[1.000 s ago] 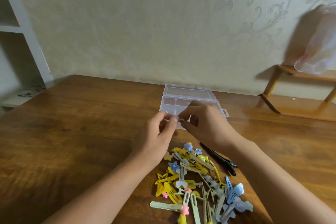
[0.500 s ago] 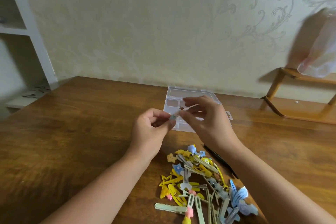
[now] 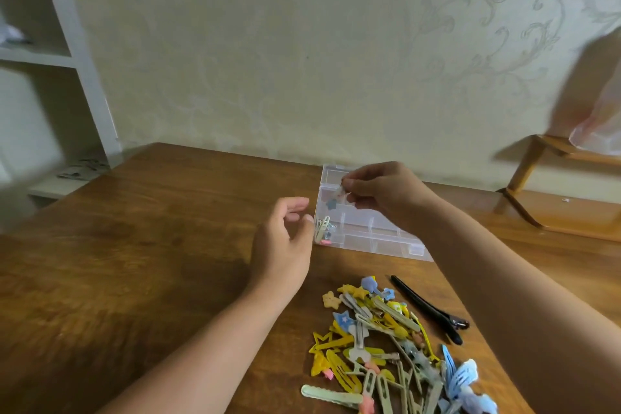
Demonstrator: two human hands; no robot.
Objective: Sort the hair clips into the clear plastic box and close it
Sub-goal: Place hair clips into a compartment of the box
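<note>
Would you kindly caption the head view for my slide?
Right hand pinches a small hair clip over the open clear plastic box; left hand open beside it.

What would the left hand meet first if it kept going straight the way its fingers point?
Probably the near left corner of the clear plastic box, where a few hair clips already lie. The left hand, open, has its fingertips right beside that corner, though depth is unclear.

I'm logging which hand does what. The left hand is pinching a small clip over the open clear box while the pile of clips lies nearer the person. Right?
Not quite: in the head view the right hand pinches the small clip over the open clear box. The left hand holds nothing. The pile of clips does lie nearer the person.
</note>
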